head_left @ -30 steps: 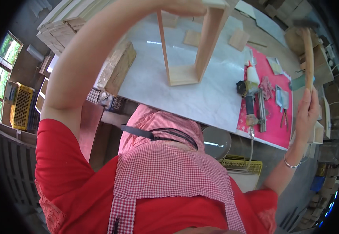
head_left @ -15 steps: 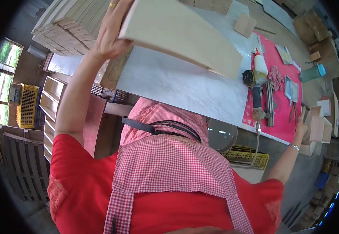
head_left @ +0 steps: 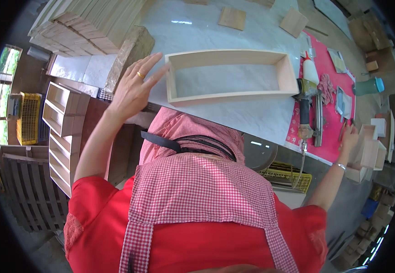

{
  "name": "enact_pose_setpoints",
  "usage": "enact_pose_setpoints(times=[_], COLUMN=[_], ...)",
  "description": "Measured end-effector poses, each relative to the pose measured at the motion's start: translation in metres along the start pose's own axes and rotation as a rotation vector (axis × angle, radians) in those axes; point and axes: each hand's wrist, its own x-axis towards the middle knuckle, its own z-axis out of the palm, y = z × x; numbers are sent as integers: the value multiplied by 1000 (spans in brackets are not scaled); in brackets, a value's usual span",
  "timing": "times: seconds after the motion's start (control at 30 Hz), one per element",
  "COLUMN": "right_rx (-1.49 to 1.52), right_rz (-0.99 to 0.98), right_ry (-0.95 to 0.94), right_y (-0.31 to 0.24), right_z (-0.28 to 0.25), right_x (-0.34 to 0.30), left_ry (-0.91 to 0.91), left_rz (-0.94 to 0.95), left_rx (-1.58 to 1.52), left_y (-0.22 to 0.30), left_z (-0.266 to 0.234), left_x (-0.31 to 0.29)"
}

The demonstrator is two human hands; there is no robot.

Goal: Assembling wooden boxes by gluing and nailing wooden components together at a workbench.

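A long pale wooden box frame (head_left: 231, 94) lies on the white marble-patterned table in front of me. A pale surface shows inside it; I cannot tell whether that is a base or the tabletop. My left hand (head_left: 134, 88) is open beside its left end, fingers spread, with the fingertips close to the corner. Out at the right edge of the pink mat, my right hand (head_left: 350, 137) has its fingers curled round something small and dark, too unclear to name. A nail gun (head_left: 305, 109) with an air hose lies between the box frame and that hand.
On the pink mat (head_left: 321, 132) are a white glue bottle (head_left: 310, 70) and a pink cloth (head_left: 326, 88). A teal cup (head_left: 370, 85) stands farther right. Stacked boards (head_left: 86, 29) rise at the far left, with finished-looking wooden boxes (head_left: 60, 107) below them.
The box frame, earlier raised and tilted in my left hand, now lies flat on the table. My left hand has let go and moved down. The right hand has shifted slightly.
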Motion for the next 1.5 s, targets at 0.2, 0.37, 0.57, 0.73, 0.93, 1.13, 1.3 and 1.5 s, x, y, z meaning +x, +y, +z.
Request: enact_pose_setpoints(times=[0.2,0.37,0.57,0.73,0.93,1.13,1.3,1.5], right_rx=[798,915,1045,1067,396,-9,-32,-105], right_rz=[-487,-477,-323,-415,-622,-518,-295,-461], right_ry=[-134,-172,-328,-526,353,-55,-153,-30], right_y=[-171,-222,-247,-219,-185,-155,-154,-147], right_z=[-34,-5,-10,-18,-16,-7,-19,-35], right_x=[-146,-199,-218,-252,-205,-193,-188,-176], left_ry=[320,334,340,388,544,529,189,174], left_rz=[-553,-808,-786,-931,-925,-385,-163,-178], left_rx=[-579,-1248,-1310,-1242,-791,-260,-272,-329], left_y=[51,76,77,24,29,64,84,98], left_z=[34,56,47,62,62,32,41,46], left_x=[-31,-41,-11,20,22,36,64,70])
